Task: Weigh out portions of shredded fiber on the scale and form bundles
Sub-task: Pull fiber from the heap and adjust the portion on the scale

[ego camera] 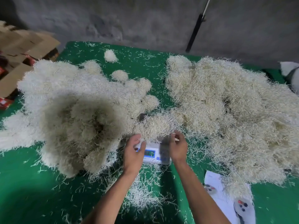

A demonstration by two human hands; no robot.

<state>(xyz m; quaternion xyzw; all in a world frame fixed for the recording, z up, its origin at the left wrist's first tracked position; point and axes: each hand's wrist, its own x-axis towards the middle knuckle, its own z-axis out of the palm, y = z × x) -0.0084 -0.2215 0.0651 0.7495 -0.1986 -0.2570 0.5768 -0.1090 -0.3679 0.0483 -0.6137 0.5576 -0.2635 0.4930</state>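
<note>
Everywhere, fiber [226,110] over green table [24,191].

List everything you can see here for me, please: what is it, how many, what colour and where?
scale: one, white with a lit blue display, front centre of the table, between the hands
portion of fiber: one, pale beige, heaped on the scale
left fiber heap: one, whitish, left half of the table
right fiber heap: one, beige, right half
small fiber balls: at least two, whitish, far centre
table cover: one, green, strewn with loose strands
printed sheet: one, white, near right
cardboard boxes: several, brown, far left
pole: one, black and white, leaning on the grey wall
left hand: over the scale's left edge, fingers relaxed
right hand: over its right edge, fingers loosely curled
</note>
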